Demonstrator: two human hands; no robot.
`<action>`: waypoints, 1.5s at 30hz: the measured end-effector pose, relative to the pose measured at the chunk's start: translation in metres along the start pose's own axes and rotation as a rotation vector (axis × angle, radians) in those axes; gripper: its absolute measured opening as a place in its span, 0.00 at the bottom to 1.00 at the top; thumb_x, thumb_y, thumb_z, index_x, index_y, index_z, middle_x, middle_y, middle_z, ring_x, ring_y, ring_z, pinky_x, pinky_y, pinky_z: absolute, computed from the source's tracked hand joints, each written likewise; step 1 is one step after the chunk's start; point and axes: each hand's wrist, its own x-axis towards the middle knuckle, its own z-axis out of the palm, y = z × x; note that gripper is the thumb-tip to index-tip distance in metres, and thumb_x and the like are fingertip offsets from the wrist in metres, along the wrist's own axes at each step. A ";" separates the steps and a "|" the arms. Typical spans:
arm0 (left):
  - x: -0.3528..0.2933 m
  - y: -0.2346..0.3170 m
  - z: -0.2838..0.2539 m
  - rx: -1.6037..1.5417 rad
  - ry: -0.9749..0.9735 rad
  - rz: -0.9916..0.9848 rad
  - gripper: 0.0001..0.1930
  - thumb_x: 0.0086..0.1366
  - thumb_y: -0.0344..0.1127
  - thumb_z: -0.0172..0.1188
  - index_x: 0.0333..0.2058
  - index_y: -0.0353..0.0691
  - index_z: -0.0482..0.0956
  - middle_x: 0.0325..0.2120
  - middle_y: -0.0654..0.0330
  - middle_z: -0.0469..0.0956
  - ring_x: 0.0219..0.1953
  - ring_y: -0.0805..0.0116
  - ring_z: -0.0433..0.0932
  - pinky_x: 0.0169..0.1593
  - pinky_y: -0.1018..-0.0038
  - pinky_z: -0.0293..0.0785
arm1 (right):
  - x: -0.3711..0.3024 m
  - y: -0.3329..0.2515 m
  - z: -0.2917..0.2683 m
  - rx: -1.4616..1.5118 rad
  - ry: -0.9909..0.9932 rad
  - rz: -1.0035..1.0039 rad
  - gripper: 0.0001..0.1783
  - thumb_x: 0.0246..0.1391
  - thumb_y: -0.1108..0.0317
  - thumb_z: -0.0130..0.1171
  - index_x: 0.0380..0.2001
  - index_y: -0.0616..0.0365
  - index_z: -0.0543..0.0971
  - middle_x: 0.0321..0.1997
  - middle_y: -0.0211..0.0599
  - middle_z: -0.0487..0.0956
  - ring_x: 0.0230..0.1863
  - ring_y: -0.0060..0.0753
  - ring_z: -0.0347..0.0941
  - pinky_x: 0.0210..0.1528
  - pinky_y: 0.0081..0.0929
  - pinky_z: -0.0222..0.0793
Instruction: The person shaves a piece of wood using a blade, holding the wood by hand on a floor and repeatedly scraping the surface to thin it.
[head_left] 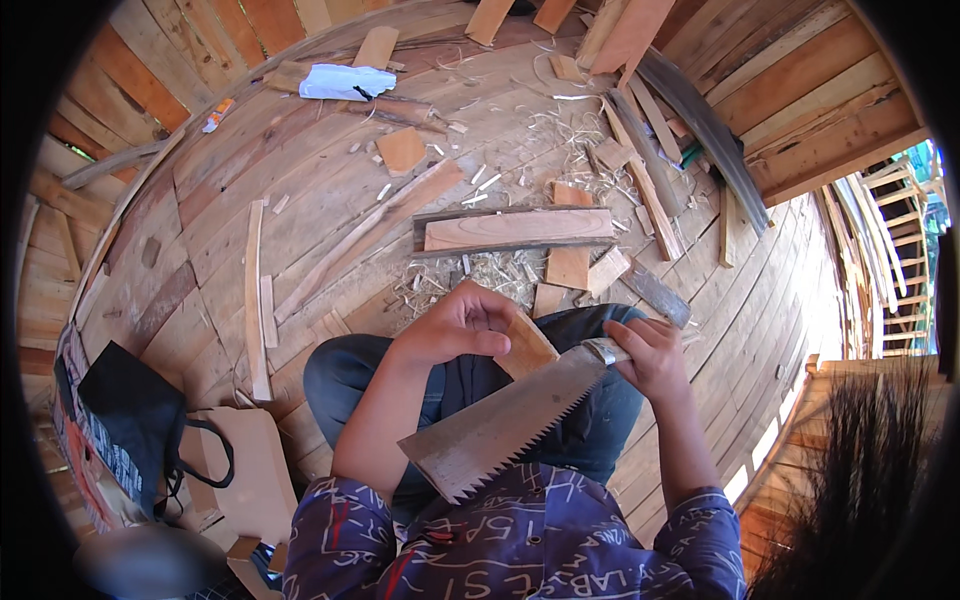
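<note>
My right hand (652, 357) is closed round the handle of a handsaw (510, 415). The saw's broad grey blade slants down to the left across my lap, its toothed edge facing me. Pinched between the thumb and fingers of my left hand (460, 325) is a small wooden block (527, 347), just beyond the blade. Whether the blade touches the block I cannot tell. On the floor past my hands lies a dark-edged plank (515, 230) with a paler face, with wood shavings (450, 285) around it.
Loose boards (645, 185) lie to the right, and long strips (258, 300) to the left. A square wood offcut (401, 151) and a white bag (345, 82) are farther off. Beside my left knee stand a black bag (135, 415) and a cardboard box (240, 455).
</note>
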 end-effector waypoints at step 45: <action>0.035 -0.027 -0.045 1.502 0.567 -0.608 0.37 0.57 0.58 0.60 0.57 0.37 0.68 0.45 0.48 0.80 0.50 0.50 0.78 0.59 0.43 0.61 | 0.053 0.106 0.142 -0.173 -0.418 0.620 0.17 0.66 0.54 0.45 0.42 0.57 0.73 0.26 0.57 0.80 0.30 0.62 0.78 0.32 0.54 0.75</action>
